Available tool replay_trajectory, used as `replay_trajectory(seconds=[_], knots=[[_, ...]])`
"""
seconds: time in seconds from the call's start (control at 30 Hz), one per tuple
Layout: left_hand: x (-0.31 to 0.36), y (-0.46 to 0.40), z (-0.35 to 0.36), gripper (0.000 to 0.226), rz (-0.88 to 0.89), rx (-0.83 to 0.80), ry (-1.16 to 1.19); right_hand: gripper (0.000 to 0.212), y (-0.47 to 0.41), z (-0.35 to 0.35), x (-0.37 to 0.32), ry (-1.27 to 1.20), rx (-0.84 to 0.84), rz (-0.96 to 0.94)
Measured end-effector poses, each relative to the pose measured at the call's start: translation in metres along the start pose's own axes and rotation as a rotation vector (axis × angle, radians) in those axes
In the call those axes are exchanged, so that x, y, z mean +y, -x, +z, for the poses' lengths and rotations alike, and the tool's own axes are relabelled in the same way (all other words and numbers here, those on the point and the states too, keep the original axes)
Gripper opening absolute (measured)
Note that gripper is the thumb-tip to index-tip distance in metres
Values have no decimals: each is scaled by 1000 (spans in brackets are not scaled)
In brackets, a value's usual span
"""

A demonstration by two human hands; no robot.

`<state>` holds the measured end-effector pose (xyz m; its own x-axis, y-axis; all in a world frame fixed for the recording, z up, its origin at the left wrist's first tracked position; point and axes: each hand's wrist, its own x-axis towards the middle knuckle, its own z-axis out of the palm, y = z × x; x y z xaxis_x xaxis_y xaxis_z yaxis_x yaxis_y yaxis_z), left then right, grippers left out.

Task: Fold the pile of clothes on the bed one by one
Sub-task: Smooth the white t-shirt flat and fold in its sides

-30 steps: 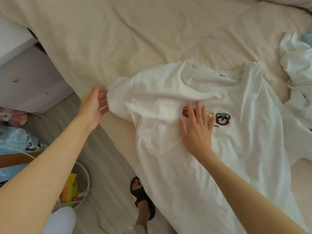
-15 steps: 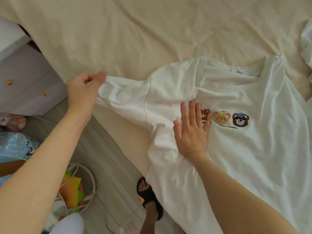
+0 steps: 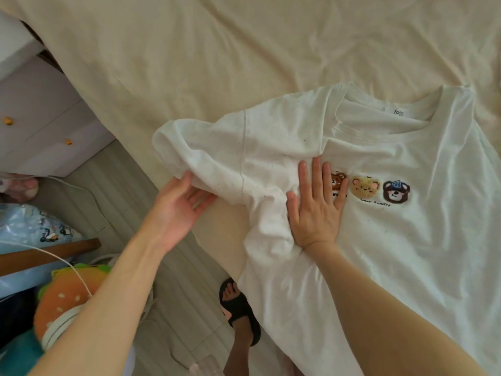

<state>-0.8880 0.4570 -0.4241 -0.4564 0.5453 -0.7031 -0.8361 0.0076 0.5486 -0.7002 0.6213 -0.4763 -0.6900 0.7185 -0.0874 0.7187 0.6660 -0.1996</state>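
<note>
We log the bed point(image 3: 217, 50), cream sheet, with the white T-shirt point(image 3: 393, 240) lying front-up at its near edge. Its sleeve point(image 3: 206, 156), pulled out straight half a second ago, now lies bunched. Our left hand point(image 3: 176, 210) has let go of it: palm up, fingers spread, tips under the cuff. Our right hand point(image 3: 315, 210) stays flat, fingers spread, pressing beside the bear print point(image 3: 379, 189).

White t-shirt point(image 3: 393, 240) spread on cream bed point(image 3: 217, 63), right hand point(image 3: 315, 207) flat beside bear print point(image 3: 370, 189); left hand point(image 3: 176, 210), palm up, apparently touching bunched sleeve point(image 3: 195, 156), center-left.
</note>
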Motion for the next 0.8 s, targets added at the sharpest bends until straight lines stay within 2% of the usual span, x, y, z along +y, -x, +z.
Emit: replay_trajectory(seconds=[0.13, 0.2, 0.3, 0.33, 0.4, 0.47, 0.53, 0.6, 0.67, 0.8], knots=[[0, 2, 6, 22, 236, 206, -38, 58, 0, 2, 0, 13, 14, 5], [7, 4, 6, 14, 422, 332, -226, 59, 0, 1, -1, 13, 13, 7], [17, 9, -2, 17, 690, 490, -549, 59, 0, -1, -1, -6, -1, 16], [17, 10, -7, 18, 693, 510, -626, 59, 0, -1, -1, -6, -7, 17], [10, 12, -15, 18, 572, 540, -635, 59, 0, 0, -2, -2, -6, 15], [2, 12, -20, 15, 324, 482, -432, 59, 0, 0, -2, -7, -7, 18], [-5, 12, -27, 32, 110, 356, -204, 59, 0, 0, -2, -3, -5, 20], [-12, 14, -31, 40, -9, 318, -143, 59, 0, 1, -2, 1, -8, 18], [-23, 17, -32, 27, -44, 386, -168, 59, -1, 1, -2, -4, -10, 18], [-24, 15, -33, 14, 89, 677, -80, 59, -1, 1, -1, 3, -12, 14]])
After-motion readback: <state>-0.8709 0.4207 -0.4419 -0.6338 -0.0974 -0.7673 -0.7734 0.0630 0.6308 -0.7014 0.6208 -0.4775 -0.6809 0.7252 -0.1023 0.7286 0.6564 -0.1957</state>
